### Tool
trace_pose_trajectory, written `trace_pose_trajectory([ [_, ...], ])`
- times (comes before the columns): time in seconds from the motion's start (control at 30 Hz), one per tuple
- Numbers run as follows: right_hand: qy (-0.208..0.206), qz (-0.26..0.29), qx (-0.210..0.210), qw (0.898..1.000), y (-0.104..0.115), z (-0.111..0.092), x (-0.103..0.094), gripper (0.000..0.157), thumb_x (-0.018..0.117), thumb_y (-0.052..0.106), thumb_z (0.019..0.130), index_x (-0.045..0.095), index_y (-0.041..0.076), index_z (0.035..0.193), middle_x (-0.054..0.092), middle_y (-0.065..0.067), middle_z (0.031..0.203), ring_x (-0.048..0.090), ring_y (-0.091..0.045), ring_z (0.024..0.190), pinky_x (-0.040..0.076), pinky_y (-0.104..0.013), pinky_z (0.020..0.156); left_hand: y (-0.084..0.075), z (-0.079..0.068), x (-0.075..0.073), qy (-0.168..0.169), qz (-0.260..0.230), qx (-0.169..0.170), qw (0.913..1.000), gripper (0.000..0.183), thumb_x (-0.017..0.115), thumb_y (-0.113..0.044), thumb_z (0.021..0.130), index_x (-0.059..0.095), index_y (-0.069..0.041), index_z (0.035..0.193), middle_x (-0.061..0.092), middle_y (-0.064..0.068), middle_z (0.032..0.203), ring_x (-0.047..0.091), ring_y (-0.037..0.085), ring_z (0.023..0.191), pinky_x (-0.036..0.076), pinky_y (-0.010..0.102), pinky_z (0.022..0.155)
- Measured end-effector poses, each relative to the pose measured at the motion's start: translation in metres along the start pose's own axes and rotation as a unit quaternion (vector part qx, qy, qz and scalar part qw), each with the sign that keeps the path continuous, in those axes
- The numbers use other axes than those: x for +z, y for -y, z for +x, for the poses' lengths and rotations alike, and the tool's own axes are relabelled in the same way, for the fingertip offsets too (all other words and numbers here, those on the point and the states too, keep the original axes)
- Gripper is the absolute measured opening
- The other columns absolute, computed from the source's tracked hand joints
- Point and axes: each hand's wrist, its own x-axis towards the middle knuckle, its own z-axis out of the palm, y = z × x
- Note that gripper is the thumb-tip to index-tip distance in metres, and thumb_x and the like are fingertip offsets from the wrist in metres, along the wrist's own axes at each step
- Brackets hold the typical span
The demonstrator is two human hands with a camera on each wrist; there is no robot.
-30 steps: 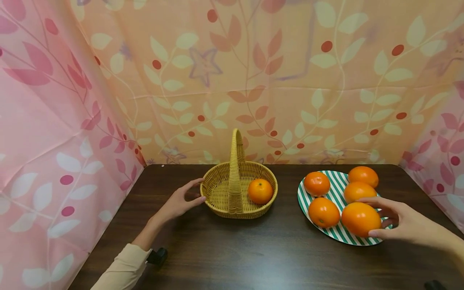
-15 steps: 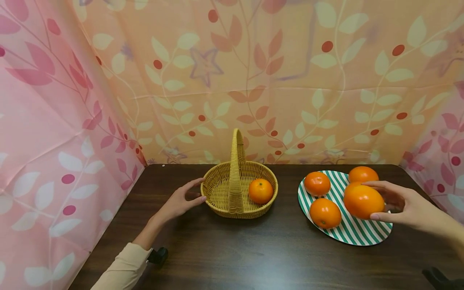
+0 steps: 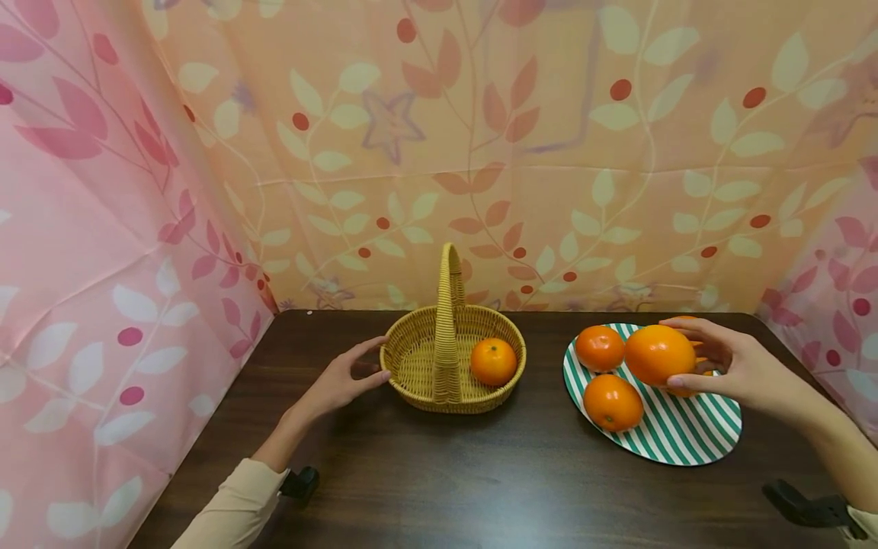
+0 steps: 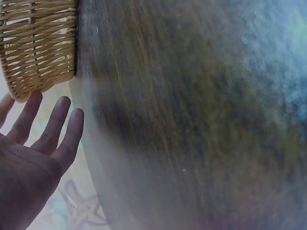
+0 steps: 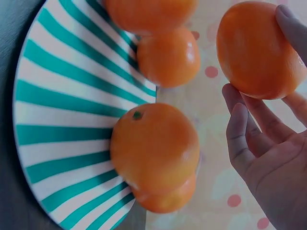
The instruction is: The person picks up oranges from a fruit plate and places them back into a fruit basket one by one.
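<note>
My left hand [image 3: 343, 377] touches the left rim of a yellow wicker basket [image 3: 446, 408], its thumb and fingers spread. In the left wrist view those fingers look fairly straight against the basket's wall [image 4: 41, 52]. One orange [image 3: 494, 362] lies in the basket, right of the tall handle. My right hand [image 3: 744, 366] holds another orange [image 3: 658, 355] between thumb and fingertips, raised over a green-and-white striped plate [image 3: 700, 435]. On the plate are an orange [image 3: 613, 402] in front and a smaller one [image 3: 600, 348] behind it; others are partly hidden by the hand and held fruit.
A dark wooden table [image 3: 494, 488] carries everything, with the basket mid-table and the plate to its right. Patterned fabric [image 3: 329, 191] closes off the back and both sides. Black straps [image 3: 802, 507] with devices sit on the wrists.
My right hand has lifted the orange from the front right of the plate and carried it up and to the left. My left hand has stayed at the basket rim.
</note>
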Motion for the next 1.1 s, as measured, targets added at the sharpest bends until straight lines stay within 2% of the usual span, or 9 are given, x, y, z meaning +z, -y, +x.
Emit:
trace_pose_trajectory([
  [0.2,0.0,0.003,0.009,1.0,0.006,0.014,0.006,0.07,0.077,0.006,0.077,0.045,0.018,0.138,0.055,-0.003,0.121,0.06,-0.013,0.099,0.053,-0.028,0.074,0.001,0.001,0.0,-0.004,-0.008,0.007,0.9999,0.062,0.069,-0.018,0.087,0.04,-0.004,0.14,0.038,0.02,0.141,0.055,0.043,0.104,0.044,0.056,0.085],
  [0.4,0.014,0.029,-0.019,0.999,0.012,0.033,0.016,0.068,0.077,0.005,0.076,0.046,0.015,0.136,0.056,-0.005,0.12,0.061,-0.018,0.095,0.053,-0.028,0.074,0.0,0.001,0.001,-0.001,0.001,0.005,1.0,0.062,0.069,-0.019,0.087,0.041,-0.003,0.14,0.038,0.019,0.141,0.055,0.044,0.105,0.043,0.057,0.086],
  [0.57,0.026,0.04,-0.022,0.999,0.016,0.049,0.024,0.068,0.077,0.009,0.078,0.046,0.019,0.137,0.058,-0.003,0.118,0.061,-0.019,0.096,0.052,-0.029,0.074,0.018,0.005,0.004,-0.008,0.006,0.006,0.9999,0.064,0.07,-0.024,0.086,0.041,-0.007,0.141,0.039,0.016,0.141,0.054,0.044,0.105,0.042,0.059,0.085],
  [0.73,0.027,0.051,-0.023,0.998,0.021,0.064,0.033,0.067,0.077,0.012,0.078,0.046,0.018,0.137,0.057,-0.002,0.12,0.06,-0.019,0.099,0.053,-0.031,0.074,0.036,0.009,0.006,-0.015,0.027,0.016,0.9994,0.065,0.069,-0.034,0.085,0.042,-0.014,0.142,0.04,0.008,0.141,0.058,0.036,0.104,0.045,0.054,0.085],
  [0.9,0.039,0.089,-0.019,0.995,0.027,0.085,0.045,0.066,0.077,0.017,0.079,0.046,0.018,0.137,0.055,-0.004,0.124,0.059,-0.021,0.102,0.052,-0.032,0.078,0.04,0.009,0.006,-0.019,0.036,0.022,0.9989,0.066,0.068,-0.038,0.085,0.042,-0.016,0.141,0.041,0.003,0.141,0.059,0.031,0.102,0.047,0.049,0.085],
  [1.1,0.049,0.13,0.0,0.99,0.036,0.109,0.06,0.069,0.078,0.019,0.078,0.044,0.017,0.138,0.052,-0.007,0.126,0.061,-0.022,0.098,0.052,-0.032,0.079,0.039,0.008,0.006,-0.02,0.032,0.02,0.9991,0.066,0.069,-0.035,0.085,0.042,-0.013,0.141,0.041,0.005,0.141,0.058,0.033,0.103,0.046,0.051,0.086],
])
